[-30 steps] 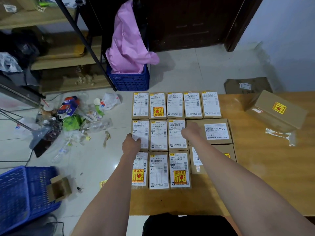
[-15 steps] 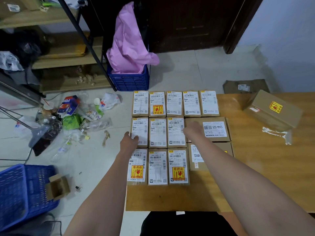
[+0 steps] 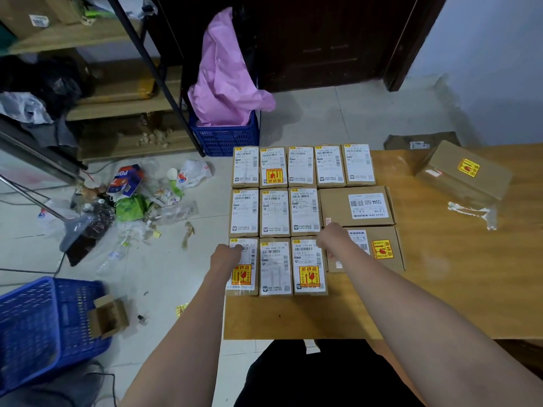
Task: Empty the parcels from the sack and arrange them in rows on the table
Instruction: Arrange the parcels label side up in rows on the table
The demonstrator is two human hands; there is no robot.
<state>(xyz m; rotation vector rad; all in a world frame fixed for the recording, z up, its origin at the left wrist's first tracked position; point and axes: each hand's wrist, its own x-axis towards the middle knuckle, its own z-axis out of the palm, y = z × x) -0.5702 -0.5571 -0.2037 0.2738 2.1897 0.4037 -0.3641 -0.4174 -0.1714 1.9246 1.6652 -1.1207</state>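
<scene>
Head view — left hand (image 3: 226, 254), right hand (image 3: 333, 236) fisted, flanking near-row parcels (image 3: 275, 267).

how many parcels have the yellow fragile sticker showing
5. One in the far row, second from left; two in the near row, under the left hand and third from left; the near-right wide box; the loose box at far right. Stickers on hidden faces wouldn't show.

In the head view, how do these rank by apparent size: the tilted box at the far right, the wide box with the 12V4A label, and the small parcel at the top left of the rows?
1. Tilted box
2. Wide box, somewhat smaller
3. Small parcel, clearly smallest
</scene>
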